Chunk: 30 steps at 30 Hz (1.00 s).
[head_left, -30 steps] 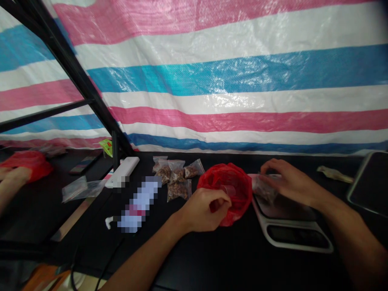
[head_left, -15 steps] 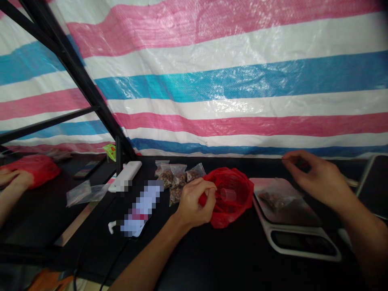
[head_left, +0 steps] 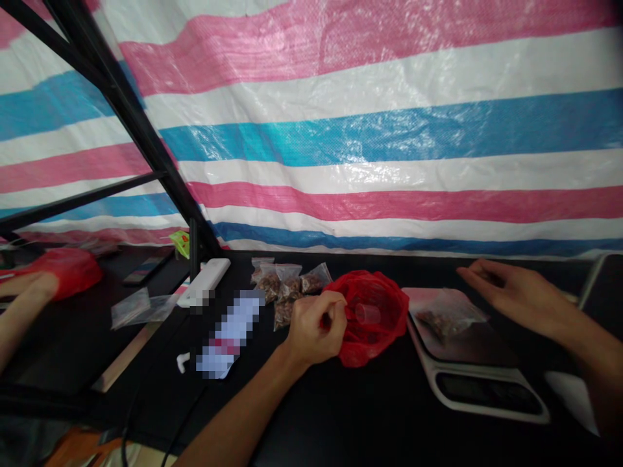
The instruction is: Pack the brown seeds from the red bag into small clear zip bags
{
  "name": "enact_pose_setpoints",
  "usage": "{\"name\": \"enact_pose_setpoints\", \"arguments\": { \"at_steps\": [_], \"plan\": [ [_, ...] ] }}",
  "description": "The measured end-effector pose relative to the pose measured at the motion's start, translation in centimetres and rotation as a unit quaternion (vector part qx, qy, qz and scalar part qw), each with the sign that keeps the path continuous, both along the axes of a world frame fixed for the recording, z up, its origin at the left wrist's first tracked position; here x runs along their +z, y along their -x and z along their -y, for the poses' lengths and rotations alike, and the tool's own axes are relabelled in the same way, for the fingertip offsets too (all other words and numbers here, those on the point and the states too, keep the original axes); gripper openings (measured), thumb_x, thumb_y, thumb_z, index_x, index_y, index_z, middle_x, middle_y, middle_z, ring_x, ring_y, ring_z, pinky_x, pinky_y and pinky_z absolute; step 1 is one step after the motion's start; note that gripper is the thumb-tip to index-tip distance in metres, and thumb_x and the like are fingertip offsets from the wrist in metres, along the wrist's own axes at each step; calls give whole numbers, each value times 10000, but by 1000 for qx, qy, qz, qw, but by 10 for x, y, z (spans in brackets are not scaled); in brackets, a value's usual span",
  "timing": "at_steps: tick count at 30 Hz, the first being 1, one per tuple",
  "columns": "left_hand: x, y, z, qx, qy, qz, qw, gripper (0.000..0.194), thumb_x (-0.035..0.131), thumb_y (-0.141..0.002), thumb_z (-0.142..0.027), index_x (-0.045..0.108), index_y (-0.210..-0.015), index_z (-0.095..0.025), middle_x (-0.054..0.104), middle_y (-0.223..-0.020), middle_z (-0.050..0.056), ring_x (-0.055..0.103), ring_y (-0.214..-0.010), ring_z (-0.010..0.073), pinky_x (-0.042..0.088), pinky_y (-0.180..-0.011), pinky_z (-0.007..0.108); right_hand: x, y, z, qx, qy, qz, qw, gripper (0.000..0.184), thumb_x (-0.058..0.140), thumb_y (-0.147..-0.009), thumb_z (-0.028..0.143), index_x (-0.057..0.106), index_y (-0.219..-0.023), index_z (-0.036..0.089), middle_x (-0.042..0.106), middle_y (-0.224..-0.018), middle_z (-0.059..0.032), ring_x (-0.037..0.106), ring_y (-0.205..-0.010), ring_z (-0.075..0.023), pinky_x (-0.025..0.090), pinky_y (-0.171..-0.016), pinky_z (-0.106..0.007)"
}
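Observation:
My left hand (head_left: 316, 327) is closed in a pinch at the left rim of an open red plastic bag (head_left: 374, 347). What its fingers hold, if anything, I cannot make out. Inside the bag stands a small clear plastic cup (head_left: 367, 314). A kitchen scale (head_left: 487, 347) is to the right, and on its plate lies a clear zip bag of brown dried pieces (head_left: 445, 319). Above the scale's far right corner hovers my right hand (head_left: 511, 292), fingers loosely stretched and apart from the zip bag, with nothing visible in them.
Several filled zip bags (head_left: 289, 285) lie left of the red bag. Beside them are a blurred phone (head_left: 231, 334), a white power strip (head_left: 204, 283), a white earbud (head_left: 182, 362) and flat clear bags (head_left: 141, 310). Another person's hand (head_left: 39, 288) touches a second red bag at far left.
My right hand has shifted slightly right and lower, away from the scale. More of a white piece right of the scale shows. My left hand stays by the red bag; the view has moved slightly.

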<state>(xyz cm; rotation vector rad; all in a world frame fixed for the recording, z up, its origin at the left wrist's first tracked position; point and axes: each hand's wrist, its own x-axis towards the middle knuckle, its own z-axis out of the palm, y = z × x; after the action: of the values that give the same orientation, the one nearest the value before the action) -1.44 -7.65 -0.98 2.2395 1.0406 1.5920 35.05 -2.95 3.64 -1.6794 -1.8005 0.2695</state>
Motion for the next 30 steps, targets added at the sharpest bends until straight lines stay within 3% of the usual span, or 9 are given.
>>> {"name": "enact_pose_setpoints", "arguments": {
  "at_steps": [4,13,16,19,21,23,25,26,30],
  "plan": [
    [-1,-1,0,-5,6,1,1000,119,531,-949,-135,622,-892,-188,542,-551,-56,480,-446,72,401,-511,204,4,3,4,44,116,43,991,503,569,-901,675,646,-646,249,608,-559,-18,590,-513,-185,403,-501,-297],
    [-5,-6,4,-43,22,-31,998,123,520,-958,-150,628,-922,-197,607,-608,-28,515,-478,91,404,-520,229,-14,-4,4,174,192,-10,966,367,639,-925,534,753,-777,219,674,-662,-39,629,-583,-198,429,-489,-281],
    [-3,-7,5,-64,33,-31,997,124,521,-960,-148,632,-941,-200,633,-664,-11,571,-557,110,447,-580,239,-5,5,4,164,136,-61,975,361,667,-903,569,763,-887,221,734,-813,-59,694,-746,-223,517,-626,-293],
    [3,-9,6,-78,73,-5,994,116,571,-945,-157,631,-1034,-199,686,-876,38,656,-802,156,521,-777,281,8,27,8,158,-4,-84,984,360,715,-865,593,749,-903,237,741,-937,-65,697,-865,-228,540,-767,-313],
    [5,-11,7,-86,116,16,989,267,660,-911,-214,608,-1173,-205,676,-1089,80,650,-993,203,524,-917,340,13,47,12,186,-51,-109,975,306,718,-888,548,738,-906,243,730,-952,-59,690,-894,-216,544,-838,-323],
    [6,-13,7,-112,160,34,980,546,783,-836,-305,544,-1319,-218,624,-1264,113,618,-1117,247,514,-993,389,11,71,18,208,-66,-156,963,249,726,-901,496,725,-926,248,727,-971,-57,693,-922,-214,562,-820,-313],
    [3,-16,8,-144,200,36,969,764,874,-748,-359,488,-1395,-234,595,-1340,123,607,-1162,271,513,-1018,413,5,97,24,219,-58,-223,948,246,728,-902,484,708,-982,252,735,-956,-48,711,-868,-210,591,-762,-312],
    [2,-17,9,-150,214,34,965,780,883,-739,-359,482,-1398,-239,599,-1342,118,610,-1164,272,513,-1020,418,1,109,27,225,-41,-245,942,230,718,-916,466,698,-998,253,743,-958,-41,720,-857,-203,598,-771,-312],
    [-2,-20,7,-106,217,41,969,400,704,-919,-301,546,-1279,-230,652,-1214,86,641,-1072,232,517,-976,397,-11,142,34,240,-11,-275,931,197,698,-939,432,670,-969,239,757,-928,-29,739,-837,-191,614,-779,-301]
  ]
}}
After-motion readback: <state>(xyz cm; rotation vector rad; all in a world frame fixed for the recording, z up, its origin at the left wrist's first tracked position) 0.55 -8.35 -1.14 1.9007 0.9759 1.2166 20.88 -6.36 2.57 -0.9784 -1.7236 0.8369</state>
